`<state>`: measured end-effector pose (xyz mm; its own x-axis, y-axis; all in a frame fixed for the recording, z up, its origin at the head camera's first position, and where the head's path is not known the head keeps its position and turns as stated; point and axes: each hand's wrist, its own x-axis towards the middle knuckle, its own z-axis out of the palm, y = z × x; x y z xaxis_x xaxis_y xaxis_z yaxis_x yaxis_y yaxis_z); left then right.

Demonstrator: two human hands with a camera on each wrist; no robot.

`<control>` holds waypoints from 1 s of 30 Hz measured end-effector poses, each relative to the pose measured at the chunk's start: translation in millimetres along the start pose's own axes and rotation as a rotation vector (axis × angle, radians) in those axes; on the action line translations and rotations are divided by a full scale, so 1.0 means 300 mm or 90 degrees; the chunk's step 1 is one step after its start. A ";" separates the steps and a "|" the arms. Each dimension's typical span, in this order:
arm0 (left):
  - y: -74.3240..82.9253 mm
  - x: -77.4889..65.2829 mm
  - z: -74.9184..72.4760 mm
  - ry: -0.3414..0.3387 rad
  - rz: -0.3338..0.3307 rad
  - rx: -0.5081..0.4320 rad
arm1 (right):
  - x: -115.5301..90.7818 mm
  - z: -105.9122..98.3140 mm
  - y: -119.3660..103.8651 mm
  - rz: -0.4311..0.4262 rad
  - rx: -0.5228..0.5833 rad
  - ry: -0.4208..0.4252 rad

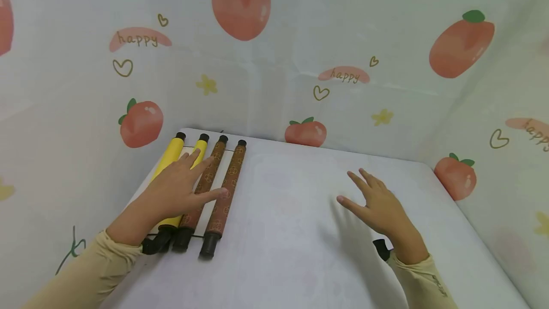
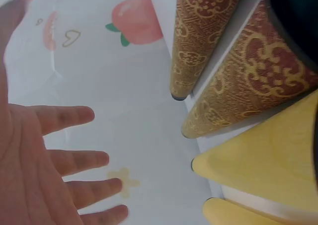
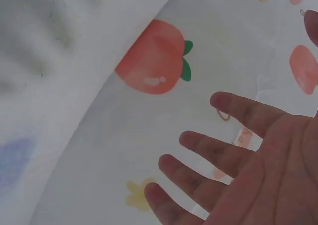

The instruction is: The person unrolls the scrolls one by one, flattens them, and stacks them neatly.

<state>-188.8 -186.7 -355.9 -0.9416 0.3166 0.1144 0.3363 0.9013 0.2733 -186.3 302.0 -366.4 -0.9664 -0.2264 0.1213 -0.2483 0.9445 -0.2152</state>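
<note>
Sleeves (image 1: pixel 92 268) show near; beyond, the left hand (image 1: pixel 176 192), grip spread wide, hovers above two yellow rolls (image 1: pixel 170 154) and two brown rolls (image 1: pixel 233 170) on the left desk (image 1: pixel 283 232); the right hand (image 1: pixel 379 206), equally wide, hovers right; patterned cloth (image 1: pixel 274 85) hangs far

The head camera looks ahead and down over the counter (image 1: pixel 291 223) and sees the left hand (image 1: pixel 173 190) and right hand (image 1: pixel 377 204). The left wrist camera is up close and turned sideways, looking past the palm; it shares the rolls (image 1: pixel 231 175) with the head view. The right wrist camera is close too, tilted, sharing the fruity wall (image 1: pixel 274 80).
</note>
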 end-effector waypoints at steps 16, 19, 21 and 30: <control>-0.020 -0.022 0.037 0.007 0.003 -0.119 | 0.057 0.076 -0.053 -0.027 0.149 0.019; -0.026 -0.026 0.044 -0.005 0.001 -0.150 | 0.071 0.098 -0.070 -0.045 0.143 0.029; -0.031 -0.029 0.049 -0.009 0.000 -0.167 | 0.080 0.111 -0.084 -0.057 0.145 0.034; -0.060 -0.039 0.071 -0.001 -0.009 -0.206 | 0.126 0.159 -0.169 -0.103 0.168 0.027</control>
<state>-184.1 -200.2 -382.6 -0.9460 0.3058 0.1079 0.3115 0.7649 0.5638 -213.5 234.1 -397.1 -0.9106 -0.3537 0.2138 -0.4130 0.8015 -0.4325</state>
